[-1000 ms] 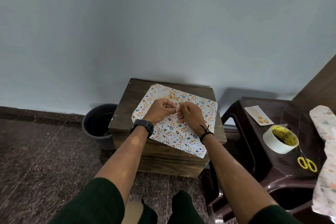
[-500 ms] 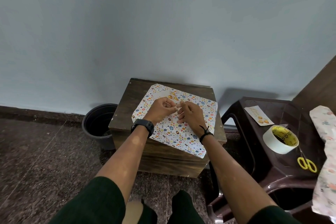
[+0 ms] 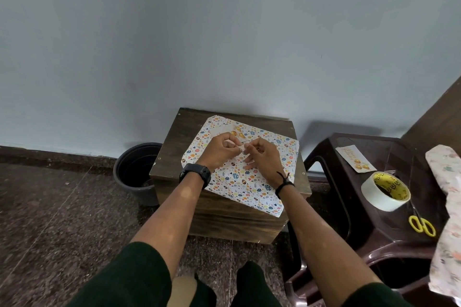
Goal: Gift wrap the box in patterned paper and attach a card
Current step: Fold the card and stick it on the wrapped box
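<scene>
Sleeves, dark green, at the bottom edge; my two bare forearms run forward from them over speckled dark stone floor (image 3: 62,219).

Left hand (image 3: 219,151): black watch (image 3: 195,174) on the wrist, fingers curled, grip closed in a pinch on a small pale piece (image 3: 240,149) held between both hands. What that piece is I cannot tell; it is too small.

Right hand (image 3: 262,157): black cord bracelet (image 3: 283,183) on the wrist, thumb and forefinger pinching the same small piece from the other side, remaining fingers loosely spread just above the paper.

Flat box wrapped in white paper printed with coloured eggs (image 3: 249,182): lies under both hands on the dark wooden block worktop (image 3: 224,222), its near corner overhanging the front edge. A pale card with yellow motifs (image 3: 237,132) lies on its far part, partly hidden by my left hand.

Round black plastic bucket (image 3: 136,172): on the floor, just left of the worktop.

Dark brown plastic stool (image 3: 389,239): to the right, carrying yellow-handled scissors (image 3: 421,225), a white tape roll with yellow core (image 3: 385,190), and beyond it a second pale card with yellow motifs (image 3: 355,158). Roll of floral paper (image 3: 449,219) at the right edge.

Pale blue-grey wall (image 3: 224,32) behind.
</scene>
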